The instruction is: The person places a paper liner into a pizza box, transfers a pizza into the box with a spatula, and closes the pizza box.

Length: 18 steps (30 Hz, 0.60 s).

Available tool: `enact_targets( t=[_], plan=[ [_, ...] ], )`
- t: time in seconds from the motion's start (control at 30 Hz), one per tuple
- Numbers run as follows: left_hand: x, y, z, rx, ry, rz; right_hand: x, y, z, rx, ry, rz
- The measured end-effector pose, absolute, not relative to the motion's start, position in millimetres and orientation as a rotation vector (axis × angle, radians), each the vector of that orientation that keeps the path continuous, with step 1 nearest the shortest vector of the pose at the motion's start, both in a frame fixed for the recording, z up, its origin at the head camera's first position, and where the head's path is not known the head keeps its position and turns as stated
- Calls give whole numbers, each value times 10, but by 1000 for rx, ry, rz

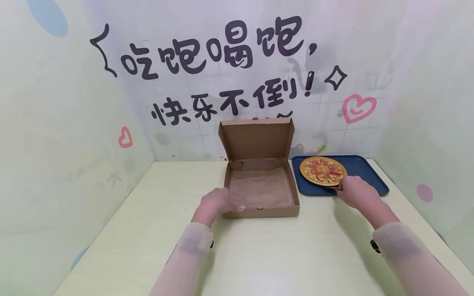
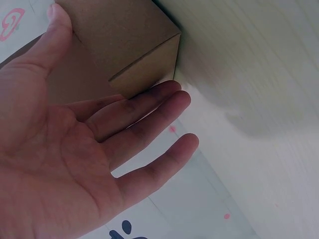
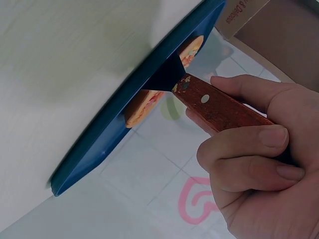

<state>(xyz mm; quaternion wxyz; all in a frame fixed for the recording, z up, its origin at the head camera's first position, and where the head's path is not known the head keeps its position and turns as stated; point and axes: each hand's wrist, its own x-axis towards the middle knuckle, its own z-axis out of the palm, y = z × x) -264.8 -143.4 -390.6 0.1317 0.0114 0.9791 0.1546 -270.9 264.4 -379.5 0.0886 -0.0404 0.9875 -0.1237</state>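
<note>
In the head view an open cardboard pizza box (image 1: 261,212) stands at the middle of the table, lid up, with paper lining (image 1: 261,187) inside. My left hand (image 1: 219,200) holds its near left corner, thumb over the front wall and fingers along the outer side (image 2: 149,64). At the right, my right hand (image 1: 356,191) grips the wooden handle (image 3: 224,107) of a spatula, fingers wrapped around it. The spatula's blade (image 3: 167,74) passes beneath a topped pizza (image 1: 323,170). The pizza is over the left part of a blue tray (image 1: 364,172).
The tray lies close to the box's right side, near the back wall (image 1: 259,102), which carries dark lettering. Pale table surface (image 1: 174,197) extends left of the box and in front of it. Side walls (image 1: 429,135) flank the table.
</note>
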Motion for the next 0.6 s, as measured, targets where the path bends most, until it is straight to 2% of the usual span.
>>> enact_targets(
  t=[0.6],
  plan=[
    [-2652, -1435, -3909, 37, 2846, 450, -2581, 2855, -3900, 5, 2914, -544]
  ],
)
